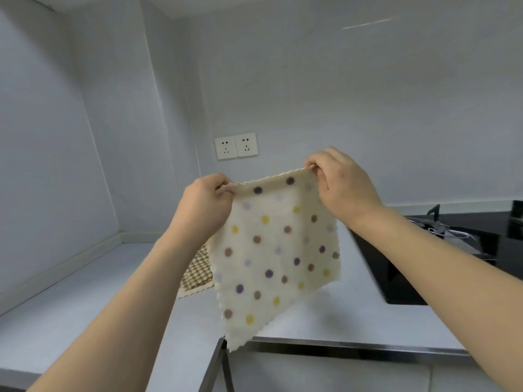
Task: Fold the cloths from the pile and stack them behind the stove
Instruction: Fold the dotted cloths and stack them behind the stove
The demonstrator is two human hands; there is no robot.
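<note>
A cream cloth with purple, brown and yellow dots [276, 250] hangs spread in the air above the counter. My left hand [205, 205] pinches its upper left corner. My right hand [342, 183] pinches its upper right corner, a little higher. The cloth's lower corner dangles past the counter's front edge. Behind it, a brown checked cloth [198, 271] lies on the counter, partly hidden by the held cloth and my left arm. The black stove [410, 264] sits at the right.
The pale counter [85, 292] runs along the left wall and turns at the corner. A double wall socket [236, 145] is on the back wall. Metal pan supports [435, 222] stand on the stove. A dark metal strip [339, 345] lines the counter's front edge.
</note>
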